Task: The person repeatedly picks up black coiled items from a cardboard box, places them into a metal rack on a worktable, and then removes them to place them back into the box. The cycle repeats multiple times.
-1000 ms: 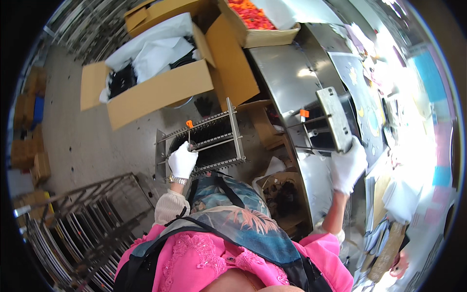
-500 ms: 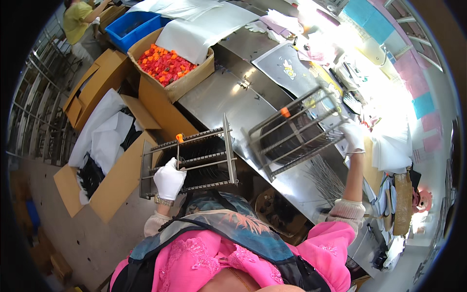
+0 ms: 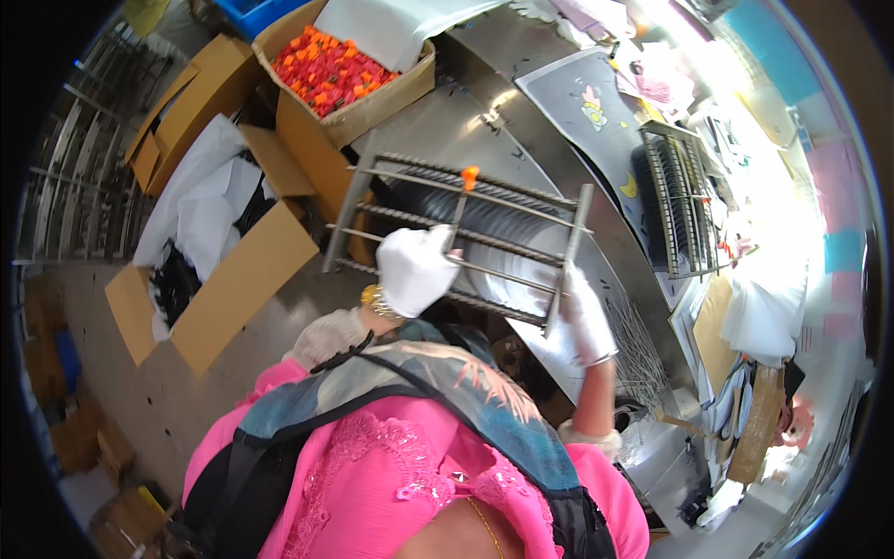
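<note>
A metal rack [image 3: 571, 252] with rod bars and toothed rails hangs tilted before my body, several thin dark round sheets standing in it. My left hand [image 3: 416, 270], in a white glove, is closed round its near bars. At its right end plate is my gloved right hand [image 3: 582, 320], gripping that end; its fingers are partly hidden and blurred. An orange clip [image 3: 470, 177] sits on the rack's upper bar. Another loaded rack [image 3: 678, 200] stands on the right side of the worktop, on the printed mat [image 3: 582, 112], with neither hand on it.
A carton [image 3: 340, 116] of red and orange clips stands on the steel worktop [image 3: 410, 140]. At left, an open carton [image 3: 247, 289] holds white sheeting and black pieces. Thin wires [image 3: 638, 349] lie near the worktop's right edge, beside papers and folders [image 3: 731, 391].
My right hand has let go of the second rack, now on the mat, and moved left to the first rack's end. My left hand has moved the first rack rightward and up.
</note>
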The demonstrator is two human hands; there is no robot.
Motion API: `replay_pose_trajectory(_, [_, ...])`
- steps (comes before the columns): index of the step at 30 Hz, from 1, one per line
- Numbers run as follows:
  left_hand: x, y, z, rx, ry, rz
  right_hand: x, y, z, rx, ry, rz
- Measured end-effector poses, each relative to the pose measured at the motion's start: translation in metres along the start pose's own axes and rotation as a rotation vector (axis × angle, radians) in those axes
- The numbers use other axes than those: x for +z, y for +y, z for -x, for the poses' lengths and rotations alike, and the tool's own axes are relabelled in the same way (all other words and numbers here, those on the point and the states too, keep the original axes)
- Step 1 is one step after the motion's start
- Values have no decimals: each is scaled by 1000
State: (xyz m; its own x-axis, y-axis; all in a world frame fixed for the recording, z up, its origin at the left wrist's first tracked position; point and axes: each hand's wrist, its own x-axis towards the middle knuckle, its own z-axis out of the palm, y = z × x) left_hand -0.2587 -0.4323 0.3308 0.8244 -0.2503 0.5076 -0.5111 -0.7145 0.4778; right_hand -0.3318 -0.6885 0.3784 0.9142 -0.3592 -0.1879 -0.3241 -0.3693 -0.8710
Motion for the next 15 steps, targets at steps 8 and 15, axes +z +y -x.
replay_pose_trajectory(8, [79,41,28,-565,-621,891,9,-109,16,-374,92,688])
replay_pose_trajectory(15, [111,28,12,64,-1015,566,-24,-11,-29,-475,294,592])
